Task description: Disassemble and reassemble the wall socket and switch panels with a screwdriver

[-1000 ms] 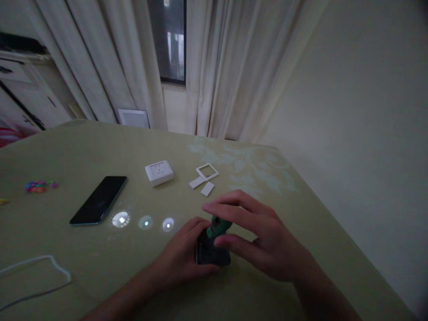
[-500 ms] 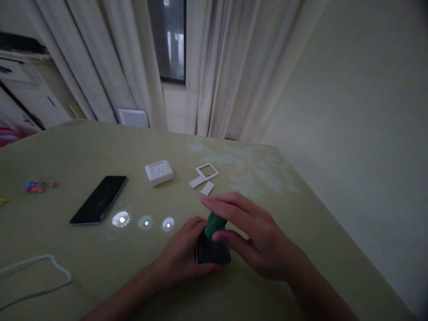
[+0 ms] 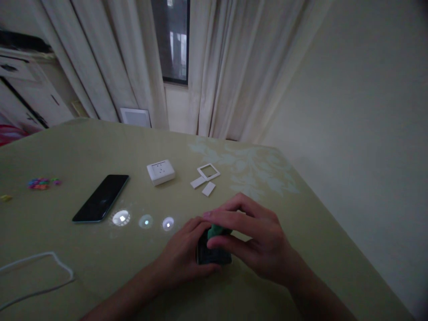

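Note:
My left hand (image 3: 182, 258) grips a small dark square part (image 3: 212, 255) that rests on the table near the front middle. My right hand (image 3: 257, 240) is curled over it, its fingers closed around the green handle of a small tool (image 3: 216, 231) that stands on the dark part. Most of the tool is hidden under my fingers. Farther back lie a white wall socket (image 3: 161, 171), a white square frame (image 3: 208, 171) and two small white plates (image 3: 203, 185).
A black phone (image 3: 101, 198) lies at the left middle of the olive table (image 3: 83, 151). A white cable (image 3: 36, 274) loops at the front left. Colourful small bits (image 3: 42, 183) sit at the far left. Curtains and a window stand behind; the table's edge runs along the right.
My right hand has closed down lower over the green handle, hiding more of it. My left hand and the dark part have stayed in place.

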The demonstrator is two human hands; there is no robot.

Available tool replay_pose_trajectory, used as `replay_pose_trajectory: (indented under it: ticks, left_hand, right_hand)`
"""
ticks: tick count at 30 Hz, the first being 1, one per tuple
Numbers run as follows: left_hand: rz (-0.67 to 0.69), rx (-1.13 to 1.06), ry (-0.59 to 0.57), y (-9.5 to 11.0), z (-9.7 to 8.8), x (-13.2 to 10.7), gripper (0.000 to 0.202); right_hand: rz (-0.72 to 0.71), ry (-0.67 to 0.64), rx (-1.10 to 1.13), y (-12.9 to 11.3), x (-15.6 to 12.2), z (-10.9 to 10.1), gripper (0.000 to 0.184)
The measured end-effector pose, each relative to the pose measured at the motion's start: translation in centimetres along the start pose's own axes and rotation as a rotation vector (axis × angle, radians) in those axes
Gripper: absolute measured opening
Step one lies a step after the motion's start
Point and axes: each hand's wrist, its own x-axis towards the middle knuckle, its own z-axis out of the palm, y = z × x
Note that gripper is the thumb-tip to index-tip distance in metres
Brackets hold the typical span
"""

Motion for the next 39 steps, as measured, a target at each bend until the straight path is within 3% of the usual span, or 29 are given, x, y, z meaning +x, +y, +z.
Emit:
replay_pose_trajectory:
  ticks: [6,10,14,18,23,25,30,35,37,39]
  left_hand:
    - [-0.019,0.028,-0.032,0.5,-0.7,0.4,0.07]
    - [-0.023,0.044,-0.019,0.5,-0.7,0.4,0.07]
    - [-0.013,0.055,0.005,0.3,-0.3,0.1,0.068]
    - [-0.001,0.077,0.028,0.0,-0.2,-0.1,0.069]
    - [-0.022,0.094,0.014,-0.1,-0.3,0.2,0.066]
    - [-0.016,0.089,0.006,-0.2,-0.4,0.3,0.066]
    - [0.006,0.066,0.019,-0.4,-0.4,0.5,0.059]
    - [-0.006,0.062,-0.014,-0.3,-0.8,0.9,0.06]
    - [-0.012,0.06,-0.038,-0.1,-1.1,1.0,0.063]
    - [-0.014,0.044,-0.055,0.1,-1.3,1.1,0.071]
  right_hand:
    - [0.136,-0.153,0.159,0.7,0.3,-1.2,0.062]
    - [0.123,-0.16,0.291,1.3,0.7,-1.9,0.044]
    - [0.061,-0.058,0.195,1.1,0.8,-0.9,0.029]
    - [0.075,0.079,0.024,0.9,0.7,0.0,0.03]
    - [0.14,-0.14,0.124,0.9,0.6,-1.0,0.055]
    - [0.129,-0.175,0.189,0.9,0.6,-1.4,0.056]
    - [0.054,-0.041,0.113,0.6,0.6,-0.4,0.027]
    - [0.059,0.05,-0.027,-0.1,0.4,0.4,0.032]
    - [0.097,0.084,0.005,-0.2,0.1,-0.2,0.032]
    - [0.202,0.211,0.074,0.1,-0.6,-1.2,0.029]
